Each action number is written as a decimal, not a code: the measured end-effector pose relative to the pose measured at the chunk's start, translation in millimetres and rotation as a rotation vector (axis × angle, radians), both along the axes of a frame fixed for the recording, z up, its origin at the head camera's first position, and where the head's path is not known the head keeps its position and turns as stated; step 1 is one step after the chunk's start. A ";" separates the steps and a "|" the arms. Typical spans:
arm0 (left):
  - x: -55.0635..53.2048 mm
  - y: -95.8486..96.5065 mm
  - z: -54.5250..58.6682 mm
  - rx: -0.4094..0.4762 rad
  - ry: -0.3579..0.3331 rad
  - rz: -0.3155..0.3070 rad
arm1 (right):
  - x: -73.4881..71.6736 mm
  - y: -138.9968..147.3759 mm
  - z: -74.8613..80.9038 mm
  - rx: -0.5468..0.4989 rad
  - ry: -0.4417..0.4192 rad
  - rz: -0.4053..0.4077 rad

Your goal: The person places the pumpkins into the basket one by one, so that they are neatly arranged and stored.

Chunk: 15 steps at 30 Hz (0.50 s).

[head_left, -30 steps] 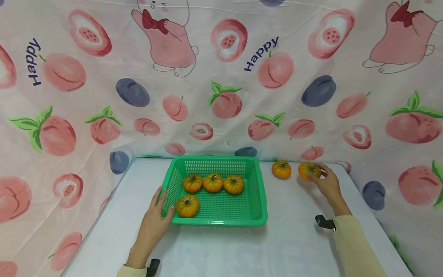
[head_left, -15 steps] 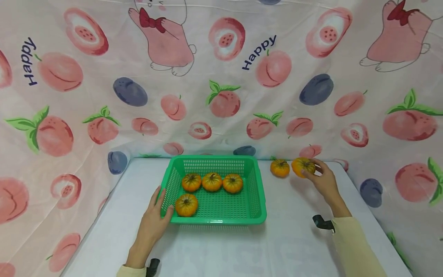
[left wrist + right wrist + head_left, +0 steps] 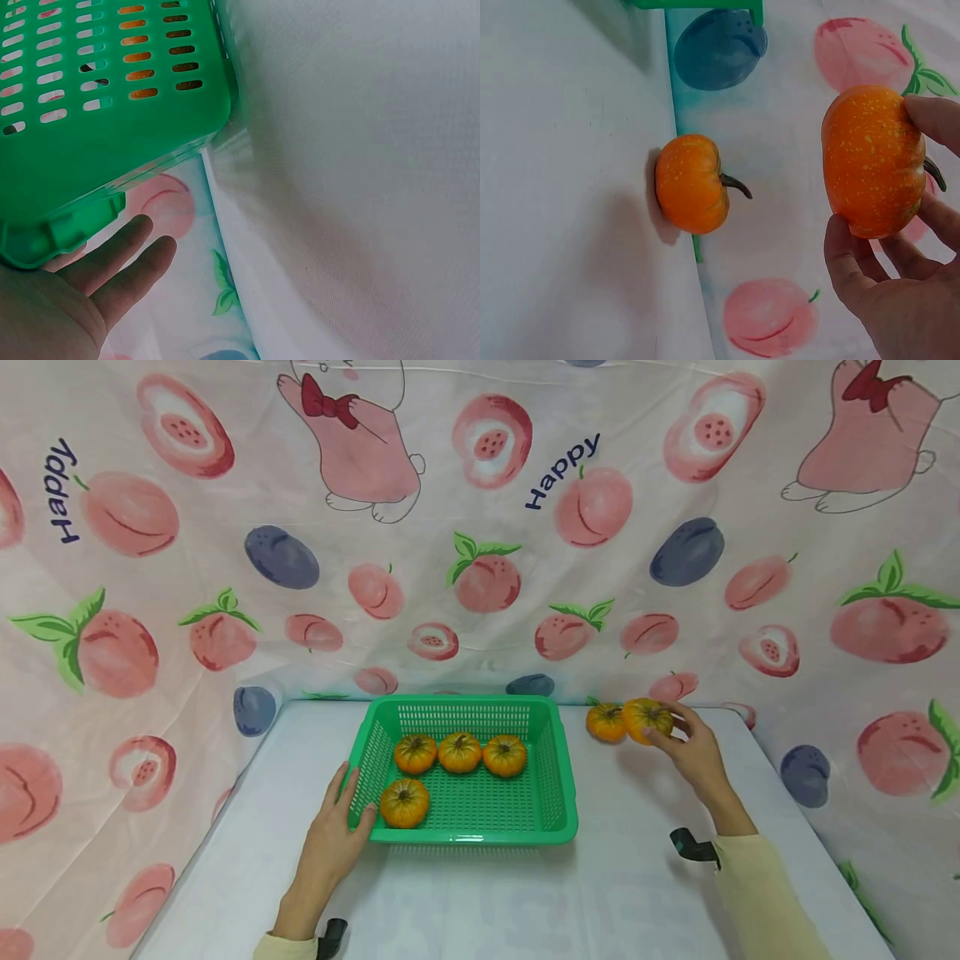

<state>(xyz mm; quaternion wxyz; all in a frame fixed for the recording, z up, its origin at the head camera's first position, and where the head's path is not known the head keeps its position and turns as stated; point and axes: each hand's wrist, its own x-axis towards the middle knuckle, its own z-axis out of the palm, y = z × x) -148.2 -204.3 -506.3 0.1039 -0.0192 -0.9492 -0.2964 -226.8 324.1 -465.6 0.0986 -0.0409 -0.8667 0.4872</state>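
My right hand (image 3: pixel 697 756) pinches a small orange pumpkin (image 3: pixel 648 720) between thumb and fingers, held up off the table. In the right wrist view, the held pumpkin (image 3: pixel 874 161) has its dark stem pointing right, with fingertips around its sides. Another small pumpkin (image 3: pixel 606 723) sits on the table just left of it and is partly overlapped in the head view. My left hand (image 3: pixel 330 843) rests at the left side of a green plastic basket (image 3: pixel 480 838), fingers extended along its rim. Several pumpkins lie inside: three in a row, and one pumpkin (image 3: pixel 405 803) at the near left corner.
The white table (image 3: pixel 480 902) ends at the back against a hanging cloth (image 3: pixel 435 552) printed with peaches and rabbits. This cloth also flanks both sides. Black wrist mounts (image 3: pixel 693 846) stick out at both sleeves.
My right hand has lifted the pumpkin and carried it left, close to the other loose pumpkin. The left hand stays at the basket; the view has shifted slightly.
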 end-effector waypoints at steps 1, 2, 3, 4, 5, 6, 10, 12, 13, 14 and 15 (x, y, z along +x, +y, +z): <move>0.1 0.0 0.2 0.000 0.000 0.000 | 0.5 -1.5 0.7 0.001 0.004 0.006; 0.0 0.1 0.3 0.001 0.000 0.001 | 1.3 -3.2 1.5 -0.003 0.009 0.014; 0.0 0.2 0.4 0.001 -0.001 0.001 | 1.9 -4.8 2.2 -0.001 0.014 0.020; 0.0 0.2 0.4 0.001 0.000 0.002 | 2.5 -6.1 2.7 0.000 0.017 0.025; 0.0 0.2 0.6 0.002 0.000 0.002 | 3.2 -7.7 3.2 0.000 0.022 0.033; 0.0 0.3 0.7 0.003 -0.001 0.002 | 3.7 -9.5 4.0 -0.004 0.028 0.041; -0.2 0.6 1.4 0.007 -0.006 0.003 | 3.8 -16.4 4.2 -0.034 0.051 0.078; -0.3 0.5 1.7 0.007 -0.010 0.003 | 3.3 -20.3 3.7 -0.053 0.060 0.096; -0.4 0.6 1.6 0.006 -0.011 0.003 | 3.4 -22.2 3.6 -0.055 0.064 0.104; -0.6 0.5 1.3 0.006 -0.012 0.003 | 3.5 -24.1 3.5 -0.054 0.066 0.111; -0.6 0.5 1.1 0.006 -0.011 0.004 | 3.9 -25.9 3.5 -0.050 0.067 0.118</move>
